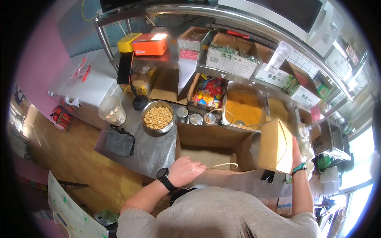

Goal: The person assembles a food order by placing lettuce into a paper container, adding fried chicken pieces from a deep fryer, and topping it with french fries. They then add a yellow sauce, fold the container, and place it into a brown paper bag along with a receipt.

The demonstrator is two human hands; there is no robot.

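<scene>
A large brown paper bag (214, 136) with twisted handles stands open on the steel counter before me. My left hand (187, 171) is at the bag's near edge, its fingers closed by the near handle; what they pinch is partly hidden. In my right hand (296, 153) is a folded kraft paper box (275, 145), held from its right side just to the right of the bag. Behind the bag stand several metal shakers (195, 119), and a steel bowl (157, 131) of peanuts is to its left.
Trays of orange powder (244, 101) and tan powder (277, 108) lie behind the bag. A box of colourful packets (208, 92), a phone on a stand (139, 99), a plastic tub (111, 111) and a grey pouch (119, 141) are farther left. Cartons (232, 61) line the shelf above.
</scene>
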